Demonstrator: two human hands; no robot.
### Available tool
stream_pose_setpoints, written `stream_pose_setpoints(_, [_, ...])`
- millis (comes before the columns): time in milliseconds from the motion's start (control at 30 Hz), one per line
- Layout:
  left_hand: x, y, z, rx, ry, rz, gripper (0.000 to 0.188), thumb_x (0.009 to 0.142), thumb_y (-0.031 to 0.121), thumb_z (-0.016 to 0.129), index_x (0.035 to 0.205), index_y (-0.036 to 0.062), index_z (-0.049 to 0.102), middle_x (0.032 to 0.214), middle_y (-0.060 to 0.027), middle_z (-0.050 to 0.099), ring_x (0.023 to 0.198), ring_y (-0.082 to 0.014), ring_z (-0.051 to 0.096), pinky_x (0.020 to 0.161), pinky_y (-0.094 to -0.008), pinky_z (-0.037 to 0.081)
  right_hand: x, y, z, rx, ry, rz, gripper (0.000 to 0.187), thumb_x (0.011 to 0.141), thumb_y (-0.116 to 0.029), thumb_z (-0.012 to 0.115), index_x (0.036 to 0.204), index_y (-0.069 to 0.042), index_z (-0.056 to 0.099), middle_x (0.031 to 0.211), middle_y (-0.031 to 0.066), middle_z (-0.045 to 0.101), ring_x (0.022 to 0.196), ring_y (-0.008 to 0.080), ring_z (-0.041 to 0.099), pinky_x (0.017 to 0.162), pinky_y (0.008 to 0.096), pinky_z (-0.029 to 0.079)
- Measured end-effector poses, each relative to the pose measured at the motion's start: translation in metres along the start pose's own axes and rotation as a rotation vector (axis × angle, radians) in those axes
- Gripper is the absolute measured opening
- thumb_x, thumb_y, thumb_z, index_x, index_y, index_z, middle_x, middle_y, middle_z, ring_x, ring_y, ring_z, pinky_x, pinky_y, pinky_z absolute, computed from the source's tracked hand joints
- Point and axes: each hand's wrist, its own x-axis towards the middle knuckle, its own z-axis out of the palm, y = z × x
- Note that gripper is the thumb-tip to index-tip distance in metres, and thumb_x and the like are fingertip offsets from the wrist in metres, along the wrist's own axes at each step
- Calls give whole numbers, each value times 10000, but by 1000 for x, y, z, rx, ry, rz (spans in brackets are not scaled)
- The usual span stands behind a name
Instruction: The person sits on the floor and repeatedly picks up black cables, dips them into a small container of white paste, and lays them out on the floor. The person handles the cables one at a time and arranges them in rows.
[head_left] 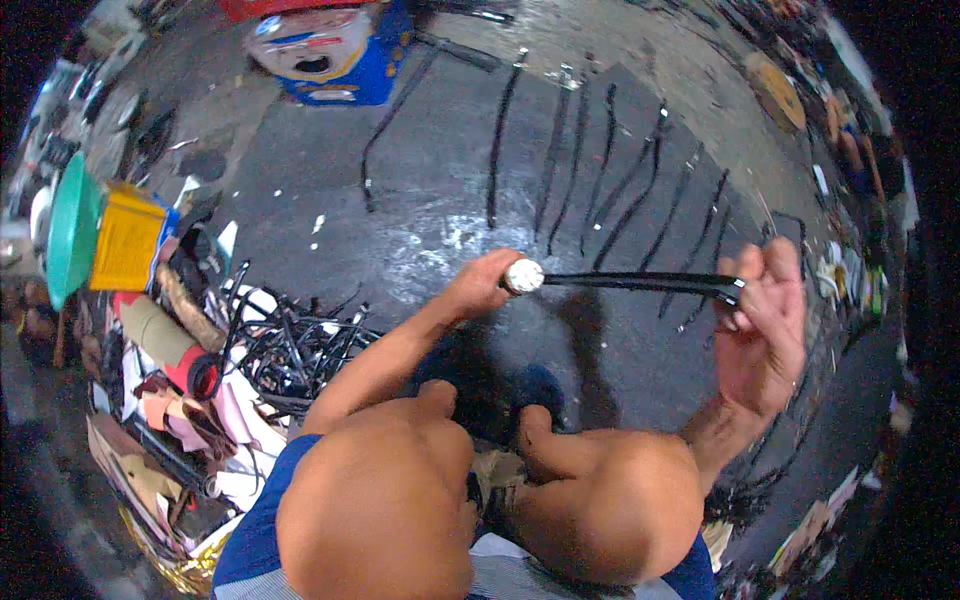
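My left hand (478,288) is closed round a short object with a round, mottled white end (524,276); the rest of it is hidden by the fingers. From this object two thin black straps (630,281) run side by side to my right hand (765,335). Small shiny bits show at their far ends, where the thumb and fingers of my right hand pinch them. Beyond my hands, several black strips (494,150) lie apart in a rough row on a dark mat (300,150). A tangled heap of black straps (290,345) lies to the left of my left forearm.
A blue box (350,88) with a clear container stands at the far left. Along the left are a yellow tin (130,238), a green round lid-like thing (75,232), a beige and red tube (160,340) and scraps (225,425). A brown disc (775,92) lies far right.
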Motion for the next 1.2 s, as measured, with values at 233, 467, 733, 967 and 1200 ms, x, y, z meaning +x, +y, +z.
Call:
stream_pose_setpoints(233, [4,0,4,-47,28,34,541,731,45,708,1257,28,585,1210,-187,626,1158,-400,598,1002,-455,492,22,-24,1,-42,-70,-33,477,884,-4,631,1302,47,408,1022,106,525,840,148,510,781,214,454])
stream_pose_setpoints(467, [7,9,10,-23,-8,29,556,745,67,748,1268,37,561,1192,-172,607,1160,-386,585,993,-455,483,85,-66,-9,-371,49,-359,410,928,-32,612,1331,18,557,1267,102,571,1107,211,566,990,300,452])
stream_pose_setpoints(733, [-88,0,-73,505,426,-431,612,689,9,676,1292,54,583,1290,-205,571,1242,-410,526,1073,-460,448,236,-42,61,-301,266,-396,135,898,-23,717,961,-78,611,780,9,626,636,115,587,573,248,464])
stream_pose_setpoints(967, [-191,-21,-123,847,441,-733,348,779,73,684,1126,57,662,1141,-158,621,1086,-371,596,908,-463,515,298,7,9,-576,366,-805,144,866,-70,753,911,-55,618,771,22,644,628,118,580,579,279,486])
stream_pose_setpoints(1200, [-199,-23,-128,607,637,-781,189,862,105,713,1033,27,694,914,-119,696,859,-312,677,804,-395,527,181,242,-8,-815,271,-307,143,811,-140,698,850,-36,607,798,134,678,746,291,661,699,401,522])
